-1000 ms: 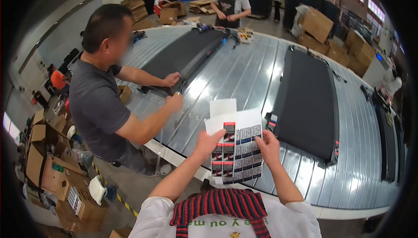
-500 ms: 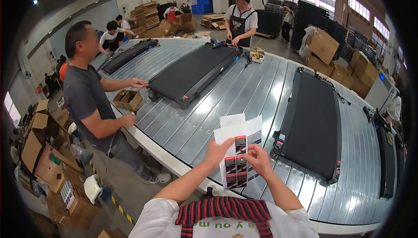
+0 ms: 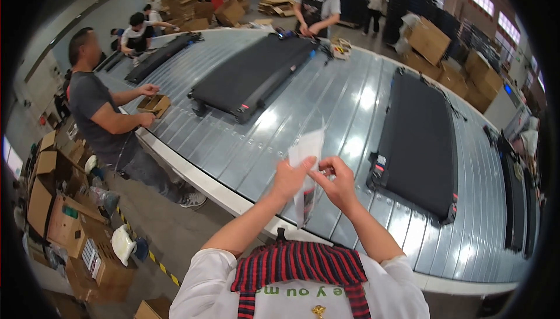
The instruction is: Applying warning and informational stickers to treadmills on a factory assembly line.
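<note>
In front of my chest, my left hand point(image 3: 290, 180) grips a small stack of white sticker sheets point(image 3: 308, 144), its thumb lying over them. The sheets stand nearly edge-on, so only a sliver of their red and black printed labels shows. My right hand point(image 3: 338, 185) has its thumb and forefinger pinched at the right edge of the sheets. Whether a single sticker is between those fingertips is too small to make out. To the right of my hands, a black walking pad treadmill point(image 3: 417, 144) lies on the slatted metal table point(image 3: 350, 225).
Another black treadmill point(image 3: 251, 77) lies ahead, with a co-worker point(image 3: 318, 9) at its far end. Left of the table stands a person in grey point(image 3: 96, 97) by a small open carton point(image 3: 154, 106). Cardboard boxes point(image 3: 87, 249) crowd the floor at left. More dark units lie far right.
The sheets have turned from facing me to nearly edge-on, and my right hand has shifted slightly up and left along their edge. The person in grey has drawn back from the middle treadmill.
</note>
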A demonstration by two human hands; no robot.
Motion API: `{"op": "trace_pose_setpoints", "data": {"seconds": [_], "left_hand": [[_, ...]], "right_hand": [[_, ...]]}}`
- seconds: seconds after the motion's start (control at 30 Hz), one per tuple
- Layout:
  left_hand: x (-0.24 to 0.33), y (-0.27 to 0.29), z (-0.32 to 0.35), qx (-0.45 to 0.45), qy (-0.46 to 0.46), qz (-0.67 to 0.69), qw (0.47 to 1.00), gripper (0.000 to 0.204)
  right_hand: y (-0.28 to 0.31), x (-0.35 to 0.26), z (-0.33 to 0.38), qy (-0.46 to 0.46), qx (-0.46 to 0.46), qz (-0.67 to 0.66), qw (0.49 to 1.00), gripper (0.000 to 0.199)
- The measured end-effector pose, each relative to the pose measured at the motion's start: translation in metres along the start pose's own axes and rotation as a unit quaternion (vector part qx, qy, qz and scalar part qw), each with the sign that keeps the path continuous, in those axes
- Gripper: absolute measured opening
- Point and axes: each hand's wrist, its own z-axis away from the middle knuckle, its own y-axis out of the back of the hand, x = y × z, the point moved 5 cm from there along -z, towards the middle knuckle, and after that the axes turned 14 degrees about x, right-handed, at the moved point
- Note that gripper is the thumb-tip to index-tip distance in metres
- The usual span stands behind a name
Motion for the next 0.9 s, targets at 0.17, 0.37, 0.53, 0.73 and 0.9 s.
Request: {"op": "trace_pose_setpoints", "data": {"seconds": [0.17, 0.37, 0.53, 0.73, 0.9], "left_hand": [[0.001, 0.0, 0.006, -0.064, -0.031, -0.037, 0.997, 0.038], [0.003, 0.002, 0.001, -0.084, -0.062, -0.059, 0.993, 0.038], [0.003, -0.002, -0.004, -0.082, -0.121, -0.066, 0.987, 0.034], [-0.005, 0.007, -0.013, -0.095, -0.077, -0.091, 0.988, 0.034], [-0.007, 0.014, -0.018, -0.109, -0.083, -0.076, 0.988, 0.035]], "right_hand": [[-0.006, 0.016, 0.01, -0.088, -0.005, -0.069, 0.994, 0.019], [-0.009, 0.023, 0.007, -0.124, -0.012, -0.105, 0.987, 0.014], [-0.012, 0.011, 0.003, -0.059, -0.009, -0.03, 0.998, 0.011], [-0.025, 0.035, 0.006, -0.118, -0.027, -0.073, 0.99, 0.012], [-0.031, 0.036, 0.002, -0.166, -0.052, -0.132, 0.976, 0.011]]}}
